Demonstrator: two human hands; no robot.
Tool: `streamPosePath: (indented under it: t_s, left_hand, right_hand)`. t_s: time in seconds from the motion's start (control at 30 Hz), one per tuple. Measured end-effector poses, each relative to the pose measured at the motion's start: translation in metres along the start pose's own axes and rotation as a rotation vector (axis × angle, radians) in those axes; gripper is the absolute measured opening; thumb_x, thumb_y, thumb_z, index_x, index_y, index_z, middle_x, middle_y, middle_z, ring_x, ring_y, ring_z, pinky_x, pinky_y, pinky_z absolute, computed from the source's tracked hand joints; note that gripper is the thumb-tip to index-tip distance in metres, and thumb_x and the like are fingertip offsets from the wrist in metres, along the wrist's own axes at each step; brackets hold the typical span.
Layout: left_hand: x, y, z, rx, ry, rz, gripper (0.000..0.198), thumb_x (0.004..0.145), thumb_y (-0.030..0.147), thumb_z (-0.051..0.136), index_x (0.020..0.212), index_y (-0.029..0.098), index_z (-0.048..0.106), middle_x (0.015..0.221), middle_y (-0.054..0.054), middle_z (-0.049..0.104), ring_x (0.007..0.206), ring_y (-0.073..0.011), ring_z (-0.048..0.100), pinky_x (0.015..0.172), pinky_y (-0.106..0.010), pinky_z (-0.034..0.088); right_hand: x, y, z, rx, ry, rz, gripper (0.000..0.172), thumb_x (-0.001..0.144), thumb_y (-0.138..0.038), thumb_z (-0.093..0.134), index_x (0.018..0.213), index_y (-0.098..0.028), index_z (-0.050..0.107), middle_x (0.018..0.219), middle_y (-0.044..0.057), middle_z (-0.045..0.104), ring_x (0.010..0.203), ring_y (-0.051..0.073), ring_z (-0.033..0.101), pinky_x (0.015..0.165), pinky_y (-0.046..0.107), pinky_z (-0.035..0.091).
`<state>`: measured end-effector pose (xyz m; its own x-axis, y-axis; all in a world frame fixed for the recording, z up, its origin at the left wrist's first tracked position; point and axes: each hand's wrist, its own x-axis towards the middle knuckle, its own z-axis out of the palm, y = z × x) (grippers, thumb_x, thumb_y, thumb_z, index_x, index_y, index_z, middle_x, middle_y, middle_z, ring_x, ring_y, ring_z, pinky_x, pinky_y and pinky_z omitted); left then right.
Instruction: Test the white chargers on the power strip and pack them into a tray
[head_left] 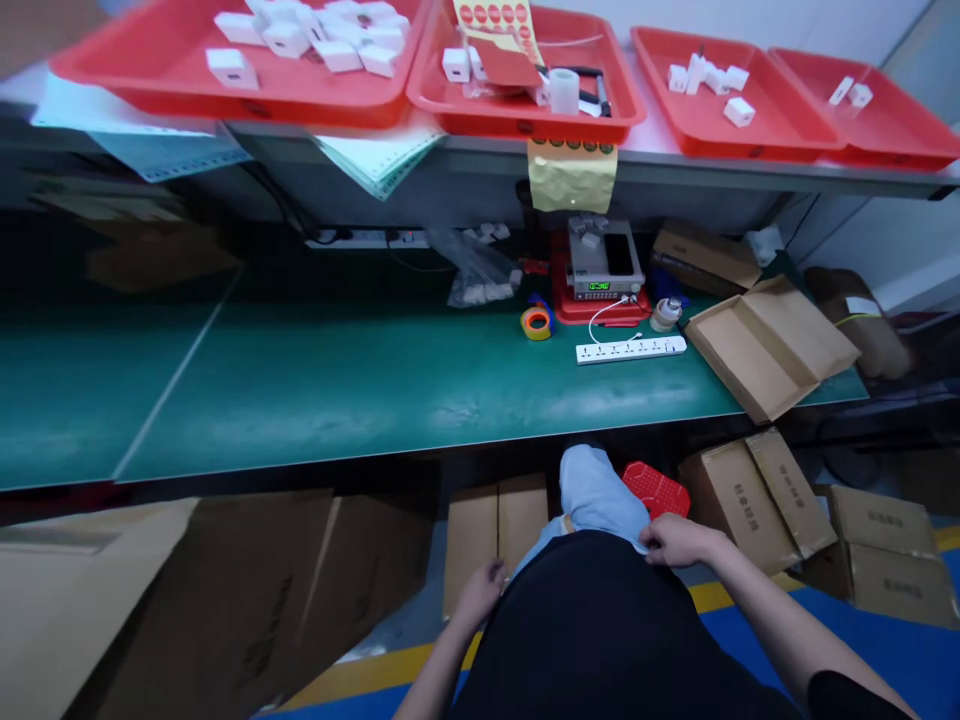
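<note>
My right hand [673,541] is at the right side of my lap, its fingers closed on the light blue trousers [600,495] beside the hem of the black shirt [581,630]. On the other side, my left hand [481,594] is low by the hip with curled fingers. Whether it pinches cloth there is hard to see. Both hands are below the front edge of the green-topped bench [375,370], away from everything on it.
Above the bench, a shelf bears red trays [517,128] with white adapters [341,55]. On the bench are a power strip [631,350], a meter [604,270], a tape roll [536,322] and an open carton [772,345]. Cardboard boxes [757,500] and a red stool [656,488] are below.
</note>
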<state>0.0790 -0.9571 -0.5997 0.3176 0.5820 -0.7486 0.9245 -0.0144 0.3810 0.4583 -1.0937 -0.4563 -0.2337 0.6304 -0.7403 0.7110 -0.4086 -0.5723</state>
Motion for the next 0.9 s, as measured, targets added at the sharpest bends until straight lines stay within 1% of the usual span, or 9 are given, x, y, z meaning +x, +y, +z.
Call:
streamPosePath:
  t_s: [0.1, 0.23, 0.33, 0.43, 0.53, 0.67, 0.77, 0.83, 0.9]
  left_hand:
    - [0.037, 0.033, -0.023, 0.040, 0.186, 0.124, 0.041, 0.097, 0.018, 0.041, 0.129, 0.009, 0.065, 0.130, -0.020, 0.069, 0.124, -0.0325, 0.065, 0.106, -0.045, 0.051]
    - [0.104, 0.104, -0.064, 0.055, 0.401, 0.363, 0.050, 0.099, 0.020, 0.037, 0.145, 0.008, 0.053, 0.150, -0.020, 0.055, 0.141, -0.0310, 0.050, 0.121, -0.048, 0.038]
    - [0.166, 0.157, -0.098, 0.063, 0.509, 0.510, 0.051, 0.100, 0.023, 0.040, 0.149, 0.014, 0.052, 0.158, -0.015, 0.048, 0.150, -0.0283, 0.040, 0.125, -0.048, 0.032]
    - [0.233, 0.189, -0.121, 0.047, 0.579, 0.560, 0.052, 0.099, 0.025, 0.043, 0.150, 0.016, 0.053, 0.160, -0.011, 0.046, 0.153, -0.0279, 0.034, 0.127, -0.047, 0.029]
    - [0.289, 0.192, -0.119, 0.121, 0.606, 0.585, 0.057, 0.098, 0.027, 0.045, 0.154, 0.014, 0.048, 0.164, -0.012, 0.039, 0.155, -0.0308, 0.030, 0.128, -0.050, 0.023]
    - [0.330, 0.174, -0.101, 0.263, 0.652, 0.588, 0.065, 0.100, 0.035, 0.045, 0.162, 0.020, 0.033, 0.169, -0.009, 0.027, 0.158, -0.0315, 0.022, 0.130, -0.051, 0.016]
    - [0.346, 0.165, -0.101, 0.313, 0.679, 0.597, 0.076, 0.097, 0.038, 0.049, 0.166, 0.028, 0.018, 0.169, -0.005, 0.028, 0.156, -0.0314, 0.028, 0.129, -0.051, 0.020]
    - [0.351, 0.166, -0.101, 0.365, 0.702, 0.600, 0.081, 0.096, 0.038, 0.050, 0.167, 0.032, 0.011, 0.169, -0.003, 0.029, 0.155, -0.0318, 0.031, 0.128, -0.053, 0.024]
    - [0.349, 0.172, -0.097, 0.420, 0.752, 0.608, 0.082, 0.095, 0.037, 0.049, 0.167, 0.032, 0.008, 0.168, -0.003, 0.031, 0.154, -0.0320, 0.034, 0.128, -0.053, 0.027]
  right_hand:
    - [0.015, 0.005, -0.030, -0.015, 0.022, 0.030, 0.006, 0.077, -0.022, 0.069, 0.083, -0.020, 0.071, 0.069, -0.002, 0.061, 0.067, 0.014, 0.054, 0.063, 0.025, 0.034]
    - [0.057, 0.010, -0.084, -0.045, 0.095, -0.007, 0.020, 0.080, -0.021, 0.065, 0.098, -0.020, 0.075, 0.081, 0.002, 0.072, 0.074, 0.016, 0.064, 0.069, 0.024, 0.043]
    - [0.108, 0.011, -0.139, -0.110, 0.171, -0.118, 0.020, 0.083, -0.021, 0.063, 0.100, -0.019, 0.074, 0.084, 0.004, 0.074, 0.075, 0.017, 0.068, 0.072, 0.025, 0.048]
    - [0.181, 0.019, -0.199, -0.193, 0.255, -0.304, 0.018, 0.089, -0.023, 0.059, 0.102, -0.021, 0.071, 0.094, 0.005, 0.075, 0.084, 0.019, 0.070, 0.078, 0.029, 0.052]
    - [0.267, 0.045, -0.241, -0.237, 0.339, -0.492, 0.018, 0.095, -0.027, 0.053, 0.105, -0.023, 0.067, 0.100, 0.008, 0.073, 0.093, 0.021, 0.070, 0.085, 0.035, 0.055]
    - [0.358, 0.091, -0.254, -0.199, 0.467, -0.633, 0.017, 0.097, -0.028, 0.050, 0.104, -0.022, 0.064, 0.097, 0.009, 0.071, 0.092, 0.024, 0.068, 0.083, 0.041, 0.054]
    - [0.386, 0.109, -0.253, -0.125, 0.605, -0.799, 0.015, 0.095, -0.019, 0.054, 0.106, -0.022, 0.063, 0.092, 0.006, 0.070, 0.084, 0.021, 0.066, 0.075, 0.036, 0.051]
    - [0.387, 0.113, -0.255, -0.084, 0.668, -0.859, 0.016, 0.094, -0.015, 0.055, 0.107, -0.022, 0.062, 0.090, 0.004, 0.069, 0.081, 0.019, 0.066, 0.072, 0.034, 0.049]
    - [0.379, 0.119, -0.254, -0.084, 0.660, -0.909, 0.016, 0.095, -0.014, 0.054, 0.106, -0.022, 0.062, 0.090, 0.005, 0.069, 0.080, 0.019, 0.065, 0.072, 0.033, 0.049]
